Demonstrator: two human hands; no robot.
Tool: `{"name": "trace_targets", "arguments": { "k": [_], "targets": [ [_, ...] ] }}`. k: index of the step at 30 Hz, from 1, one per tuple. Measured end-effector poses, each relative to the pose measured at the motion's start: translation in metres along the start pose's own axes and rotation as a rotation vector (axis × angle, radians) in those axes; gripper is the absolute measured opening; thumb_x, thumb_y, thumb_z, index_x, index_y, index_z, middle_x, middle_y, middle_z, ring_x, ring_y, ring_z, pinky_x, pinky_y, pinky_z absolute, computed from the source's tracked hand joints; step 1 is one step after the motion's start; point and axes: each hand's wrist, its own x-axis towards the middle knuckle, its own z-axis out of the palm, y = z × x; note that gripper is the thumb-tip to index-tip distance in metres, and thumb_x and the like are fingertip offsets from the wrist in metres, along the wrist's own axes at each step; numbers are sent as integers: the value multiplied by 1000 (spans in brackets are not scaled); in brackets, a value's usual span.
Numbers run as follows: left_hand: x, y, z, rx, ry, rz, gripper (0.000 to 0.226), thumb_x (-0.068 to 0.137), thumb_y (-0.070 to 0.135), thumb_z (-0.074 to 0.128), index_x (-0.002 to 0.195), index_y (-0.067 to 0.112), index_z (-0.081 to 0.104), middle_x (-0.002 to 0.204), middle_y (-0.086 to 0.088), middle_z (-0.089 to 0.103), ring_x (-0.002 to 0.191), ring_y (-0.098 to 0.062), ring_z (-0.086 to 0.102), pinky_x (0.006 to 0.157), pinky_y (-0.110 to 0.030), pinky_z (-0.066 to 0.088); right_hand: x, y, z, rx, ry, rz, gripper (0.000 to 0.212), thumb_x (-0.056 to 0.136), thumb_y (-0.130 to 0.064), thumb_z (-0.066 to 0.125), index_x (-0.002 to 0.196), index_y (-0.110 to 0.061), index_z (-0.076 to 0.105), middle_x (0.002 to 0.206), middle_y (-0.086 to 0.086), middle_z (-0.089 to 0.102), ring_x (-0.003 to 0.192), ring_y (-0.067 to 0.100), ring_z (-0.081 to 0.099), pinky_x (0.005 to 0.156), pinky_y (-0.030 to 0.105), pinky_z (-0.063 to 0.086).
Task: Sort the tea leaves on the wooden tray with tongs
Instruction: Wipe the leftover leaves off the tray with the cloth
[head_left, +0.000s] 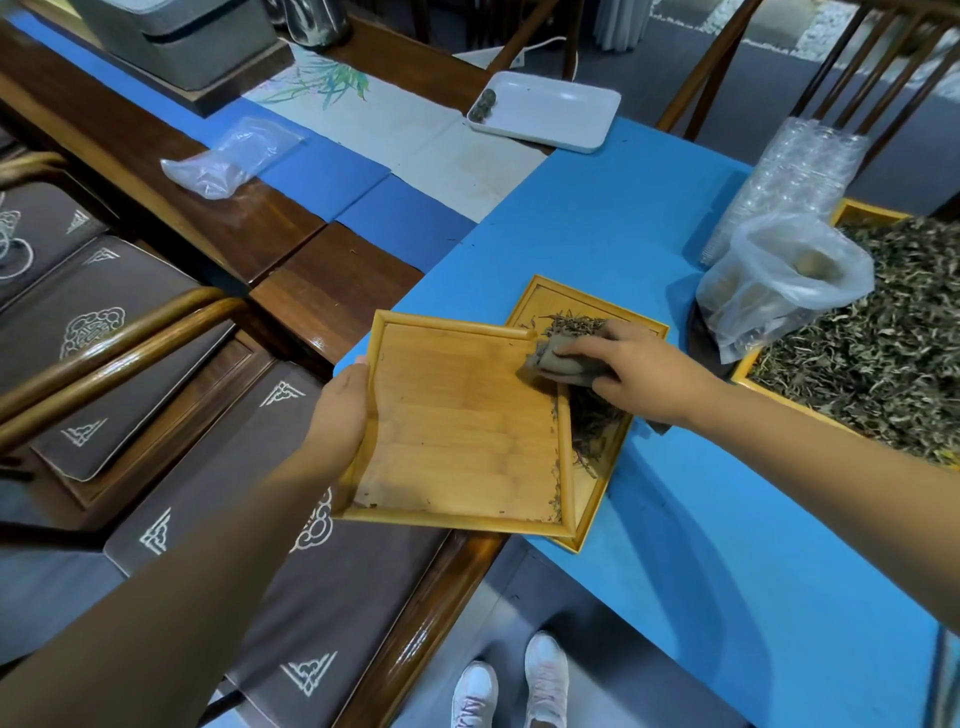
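Observation:
My left hand (340, 410) grips the left rim of a square wooden tray (457, 447), lifted and tilted over a second wooden tray (597, 488) on the blue table. The lifted tray is nearly bare, with a few leaf bits along its right rim. My right hand (623, 369) holds a folded brown cloth (558, 358) against the lifted tray's upper right corner. A small heap of tea leaves (574, 325) lies in the lower tray, partly hidden by the lifted tray and my hand. No tongs are in view.
A large tray of loose tea leaves (872, 353) sits at the right, with a plastic bag (779, 291) and stacked clear cups (800, 171) beside it. A white dish (550, 114) and an empty plastic bag (228, 156) lie farther back. Cushioned chairs (130, 322) stand at the left.

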Motion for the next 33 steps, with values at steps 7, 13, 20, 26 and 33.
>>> {"name": "trace_targets", "arguments": {
  "k": [7,13,20,26,33],
  "targets": [
    [-1,0,1,27,14,18,31,93,35,34,71,20,49,72,-2,50,69,-14,47,59,-30,39,-20,-32,-15,190,-494,-119,44,84,-15,54,120,-41,54,114,-7,62,100,18,56,89,38,47],
    [-2,1,0,43,31,17,35,94,38,33,70,24,52,72,1,53,68,-13,50,59,-30,40,-29,-40,-6,343,-663,-83,37,88,-13,50,118,-34,56,120,-4,60,108,18,56,96,41,45],
    [-4,3,-2,69,40,-1,34,94,40,30,79,18,53,80,-7,51,77,-19,49,65,-34,40,-33,-30,1,440,-732,-3,19,91,-19,48,97,-33,59,107,0,61,98,19,59,85,34,48],
    [-7,3,-1,83,42,-9,35,96,40,28,82,18,52,84,-8,50,79,-20,47,66,-34,39,-32,-23,8,398,-699,41,5,93,-24,51,93,-25,56,93,-6,55,86,11,52,74,22,42],
    [-9,2,1,53,20,-5,26,94,37,30,84,21,47,77,-5,43,67,-14,42,58,-29,35,-26,-17,9,374,-562,108,7,91,-25,52,86,-29,52,81,-6,53,77,12,48,70,26,38]
  ]
}}
